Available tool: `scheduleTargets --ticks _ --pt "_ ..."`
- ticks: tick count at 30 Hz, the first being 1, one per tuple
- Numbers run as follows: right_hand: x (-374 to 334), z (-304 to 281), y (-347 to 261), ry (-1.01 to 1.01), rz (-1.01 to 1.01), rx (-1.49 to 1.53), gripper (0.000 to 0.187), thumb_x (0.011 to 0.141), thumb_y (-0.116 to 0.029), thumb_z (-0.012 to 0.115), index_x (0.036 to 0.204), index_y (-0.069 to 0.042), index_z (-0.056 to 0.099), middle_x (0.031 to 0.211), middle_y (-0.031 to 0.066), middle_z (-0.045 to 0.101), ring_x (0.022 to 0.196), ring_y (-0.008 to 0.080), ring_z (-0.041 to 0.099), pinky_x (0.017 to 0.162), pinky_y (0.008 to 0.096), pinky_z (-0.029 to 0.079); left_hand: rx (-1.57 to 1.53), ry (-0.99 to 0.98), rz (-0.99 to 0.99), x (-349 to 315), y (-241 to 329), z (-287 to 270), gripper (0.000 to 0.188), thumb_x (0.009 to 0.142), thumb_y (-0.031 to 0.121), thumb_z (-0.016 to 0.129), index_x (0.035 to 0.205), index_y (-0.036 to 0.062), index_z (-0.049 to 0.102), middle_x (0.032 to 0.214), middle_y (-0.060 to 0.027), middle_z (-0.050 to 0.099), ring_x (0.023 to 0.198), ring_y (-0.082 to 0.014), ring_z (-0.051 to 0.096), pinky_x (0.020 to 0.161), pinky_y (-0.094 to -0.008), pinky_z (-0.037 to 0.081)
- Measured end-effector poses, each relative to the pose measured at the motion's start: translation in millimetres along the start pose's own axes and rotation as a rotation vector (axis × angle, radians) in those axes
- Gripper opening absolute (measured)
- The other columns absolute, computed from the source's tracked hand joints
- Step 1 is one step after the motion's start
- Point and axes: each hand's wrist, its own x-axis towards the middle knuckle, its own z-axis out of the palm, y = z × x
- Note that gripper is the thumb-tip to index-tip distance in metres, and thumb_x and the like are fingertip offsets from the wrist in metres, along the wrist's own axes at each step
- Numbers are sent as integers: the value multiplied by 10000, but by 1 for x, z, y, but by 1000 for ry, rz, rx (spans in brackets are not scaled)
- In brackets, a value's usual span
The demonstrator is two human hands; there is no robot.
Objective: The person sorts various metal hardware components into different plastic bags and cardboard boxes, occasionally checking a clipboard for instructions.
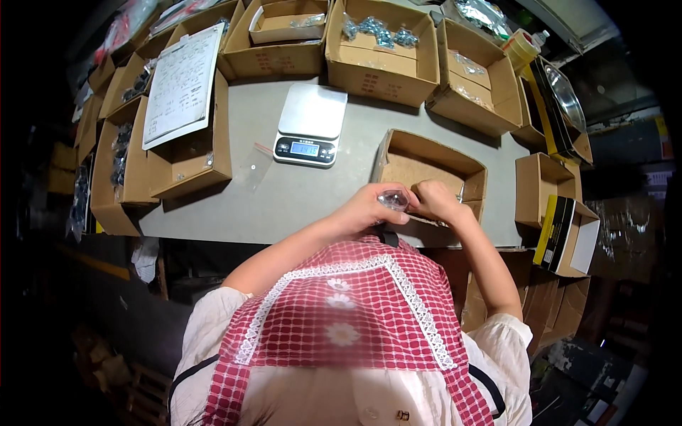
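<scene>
Clear plastic packet [393, 200], crinkled and shiny, sits in the grip of the left hand [371, 206], above the near edge of the counter [234, 216] and beside the near left corner of an open carton [428, 162]. The left hand is curled around the packet, thumb on the near side and fingers on the far side, with the plastic showing between them; what the packet contains is too small to tell. The right hand [438, 200] is just beside it, over the near wall of the same carton, its fingers bent inward toward the left fingertips; its own fingertips are hidden, so I cannot tell how far it is closed or whether it pinches anything. Further off to the left on the counter stands a white digital scale [311, 113], its display lit and its platform bare. Left of the scale, a handwritten sheet [183, 85] lies tilted across a cardboard box [195, 181]. Along the far side, a larger box [383, 84] holds several small clear bags [380, 32] of bluish, shiny pieces. Near the far right corner is a yellowish tape roll [521, 50].
</scene>
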Motion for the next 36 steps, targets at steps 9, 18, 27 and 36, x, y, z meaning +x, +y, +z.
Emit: scheduleTargets --ticks 9,18,27,36 --pt "-19 -42 -27 651 -64 770 133 821 -66 693 932 8 698 802 89 674 676 130 629 628 256 491 2 20 26 -1 -2 2 316 820 71 736 1126 52 662 1036 -21 641 984 -122 594 890 -269 465" --pt "-31 -82 -22 489 144 695 259 834 -189 744 999 4 690 756 120 656 651 181 600 625 283 482 66 22 -11 -3 3 3 289 824 101 741 1101 55 673 1065 -27 646 989 -133 597 903 -281 466" --pt "-20 -22 19 102 560 -56 491 763 -450 775 823 35 728 872 245 706 871 387 697 763 473 551 69 36 22 0 -4 1 271 833 96 732 1097 65 678 1004 -2 642 922 -94 585 838 -239 457" --pt "0 7 27 221 460 -112 332 715 -308 755 733 22 718 804 241 696 814 399 694 718 478 557 57 66 -24 1 2 1 249 852 71 708 1099 66 680 944 11 632 882 -84 578 813 -227 450"
